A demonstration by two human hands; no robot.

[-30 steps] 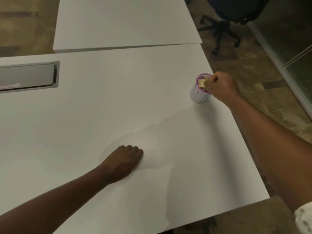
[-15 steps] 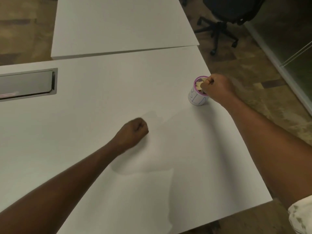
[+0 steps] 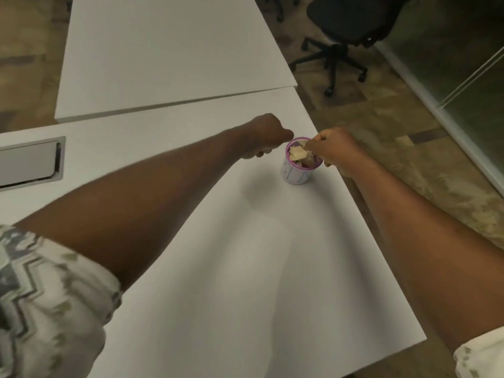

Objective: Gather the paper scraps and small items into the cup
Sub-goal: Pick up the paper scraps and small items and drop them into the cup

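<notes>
A small white cup (image 3: 296,174) with a purple rim stands near the right edge of the white table (image 3: 231,268). Beige paper scraps (image 3: 297,153) fill it to the top. My right hand (image 3: 334,148) grips the cup at its right rim, its fingertips touching the top scrap. My left hand (image 3: 266,135) is a closed fist at the cup's left rim, knuckles up. Whatever may be inside the fist is hidden. No loose scraps show on the table.
A second white table (image 3: 169,55) adjoins at the back. A metal cable hatch (image 3: 27,162) is set in the table at the left. A black office chair (image 3: 346,25) stands on the floor beyond the right edge, beside a glass partition (image 3: 463,64).
My left hand lifted off the table near me, closed into a fist and moved forward and right to the cup's rim. My right hand stayed at the cup.
</notes>
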